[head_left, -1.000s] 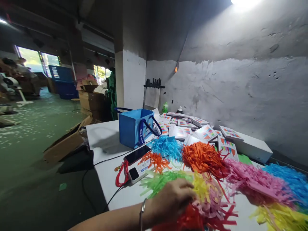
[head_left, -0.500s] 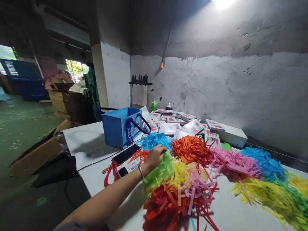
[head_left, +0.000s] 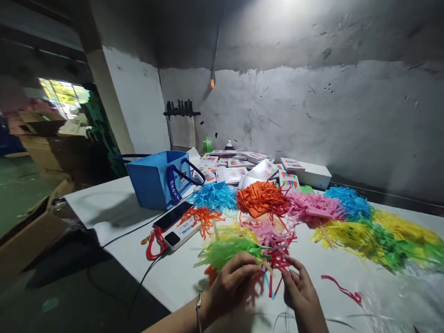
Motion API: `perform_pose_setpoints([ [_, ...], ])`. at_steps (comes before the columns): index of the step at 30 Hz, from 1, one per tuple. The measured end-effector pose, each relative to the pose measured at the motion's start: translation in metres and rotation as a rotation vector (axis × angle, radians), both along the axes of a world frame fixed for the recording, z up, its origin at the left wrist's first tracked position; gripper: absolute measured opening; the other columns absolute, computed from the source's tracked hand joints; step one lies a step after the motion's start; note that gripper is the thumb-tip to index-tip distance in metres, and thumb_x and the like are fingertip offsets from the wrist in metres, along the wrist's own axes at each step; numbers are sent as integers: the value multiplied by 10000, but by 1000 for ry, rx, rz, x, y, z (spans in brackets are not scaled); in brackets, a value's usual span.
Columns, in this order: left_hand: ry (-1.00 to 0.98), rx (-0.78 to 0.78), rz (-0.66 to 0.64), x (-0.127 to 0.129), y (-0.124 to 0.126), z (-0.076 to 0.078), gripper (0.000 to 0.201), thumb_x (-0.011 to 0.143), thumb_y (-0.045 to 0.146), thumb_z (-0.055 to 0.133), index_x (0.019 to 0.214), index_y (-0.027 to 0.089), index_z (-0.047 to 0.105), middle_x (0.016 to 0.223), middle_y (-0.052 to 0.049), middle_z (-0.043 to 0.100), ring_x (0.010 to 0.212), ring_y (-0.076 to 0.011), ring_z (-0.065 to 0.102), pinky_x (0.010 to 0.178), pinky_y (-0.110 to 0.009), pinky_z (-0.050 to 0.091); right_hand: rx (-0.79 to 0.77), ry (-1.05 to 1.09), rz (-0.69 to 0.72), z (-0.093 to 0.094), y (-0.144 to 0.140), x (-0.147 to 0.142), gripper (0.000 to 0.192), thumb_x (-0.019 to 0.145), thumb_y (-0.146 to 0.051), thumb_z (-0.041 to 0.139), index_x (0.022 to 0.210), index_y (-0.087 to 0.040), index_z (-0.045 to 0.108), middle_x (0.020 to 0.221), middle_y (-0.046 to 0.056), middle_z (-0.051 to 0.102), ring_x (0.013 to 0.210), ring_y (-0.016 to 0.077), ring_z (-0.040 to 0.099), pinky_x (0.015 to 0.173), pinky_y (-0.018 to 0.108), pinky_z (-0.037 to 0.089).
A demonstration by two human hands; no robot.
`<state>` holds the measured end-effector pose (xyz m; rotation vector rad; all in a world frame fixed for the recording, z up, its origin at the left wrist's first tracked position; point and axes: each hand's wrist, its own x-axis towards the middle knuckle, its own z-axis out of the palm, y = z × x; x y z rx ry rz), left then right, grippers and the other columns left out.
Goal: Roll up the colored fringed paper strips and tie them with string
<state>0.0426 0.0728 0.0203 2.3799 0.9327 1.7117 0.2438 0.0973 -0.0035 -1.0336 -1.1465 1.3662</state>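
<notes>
My left hand (head_left: 236, 280), a bracelet on its wrist, is closed with its fingers pinched at the lower edge of a mixed bunch of paper strips. Green strips (head_left: 231, 252) fan out above its knuckles, with pink strips (head_left: 272, 237) and red ones to their right. Just right of the bunch, my right hand (head_left: 301, 289) has thumb and forefinger brought together beside the red strips. What lies between those fingertips is too small to make out. A thin wire or string (head_left: 286, 317) shows below, between the hands. A few orange strips (head_left: 210, 274) peek out behind my left hand.
Piles of blue (head_left: 215, 196), orange (head_left: 263, 199), pink (head_left: 312, 206) and yellow strips (head_left: 347, 238) line the white table. A blue bag (head_left: 149, 185), phone (head_left: 172, 216) and power bank (head_left: 183, 235) are left. Printed packs (head_left: 232, 175) lie behind; clear plastic (head_left: 405, 296) is right.
My left hand has moved down from the strips' far side to the near edge of the bunch. My right hand has come into view, and the view has turned rightward.
</notes>
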Motion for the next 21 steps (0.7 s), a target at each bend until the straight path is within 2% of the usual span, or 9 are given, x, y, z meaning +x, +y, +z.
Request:
perform_pose_setpoints([
  [4, 8, -19, -75, 6, -3, -12, 241, 994, 131, 521, 1194, 203, 635, 976, -109, 687, 878, -201, 684, 777, -314, 596, 20, -17, 44, 4, 18, -17, 736, 737, -748, 693, 1182, -181, 543, 547, -117, 387, 447, 77, 309, 438, 204, 242],
  [7, 56, -31, -109, 5, -6, -17, 262, 993, 118, 496, 1202, 221, 614, 969, -109, 693, 881, -206, 679, 776, -323, 587, 89, -64, 53, 10, 18, -26, 581, 764, -706, 692, 1004, -179, 647, 618, -56, 514, 522, 107, 423, 486, 225, 337],
  [10, 133, -58, -119, -1, -11, -17, 332, 962, 69, 454, 1210, 242, 592, 975, -106, 707, 888, -210, 680, 787, -335, 581, 160, -124, 34, 13, 18, -28, 505, 794, -689, 663, 774, -185, 641, 689, -7, 595, 627, 144, 510, 572, 249, 409],
  [12, 199, -90, -104, -7, -19, -15, 377, 909, 77, 486, 1236, 242, 577, 1040, -122, 713, 929, -233, 686, 807, -356, 581, 196, -163, 10, 14, 15, -23, 470, 849, -658, 620, 784, -193, 639, 726, 2, 618, 691, 161, 540, 637, 256, 430],
  [14, 220, -137, -52, -14, -30, -13, 424, 865, 121, 528, 1270, 242, 564, 1136, -139, 690, 1002, -264, 675, 833, -377, 580, 226, -202, -11, 14, 9, -16, 425, 887, -619, 599, 824, -201, 648, 739, -2, 616, 712, 164, 542, 670, 253, 426],
  [18, 133, -221, 189, -12, -49, -4, 465, 909, 167, 535, 1363, 266, 519, 1317, -146, 606, 1214, -318, 556, 1018, -478, 475, 285, -225, -6, 21, -23, -9, 360, 919, -562, 587, 842, -219, 664, 728, -9, 597, 689, 157, 529, 664, 246, 411],
  [19, 136, -242, 205, -7, -51, 0, 475, 922, 186, 552, 1389, 264, 503, 1343, -146, 595, 1243, -327, 529, 1054, -495, 433, 297, -206, 8, 24, -32, -10, 356, 924, -557, 580, 839, -223, 669, 743, -3, 611, 707, 160, 545, 680, 245, 418],
  [21, 160, -315, 106, 6, -53, 9, 411, 945, 222, 571, 1354, 256, 542, 1262, -126, 650, 1178, -307, 561, 1070, -484, 395, 285, -145, 40, 32, -50, -11, 372, 919, -569, 579, 811, -226, 674, 751, 3, 626, 723, 160, 559, 699, 243, 426],
])
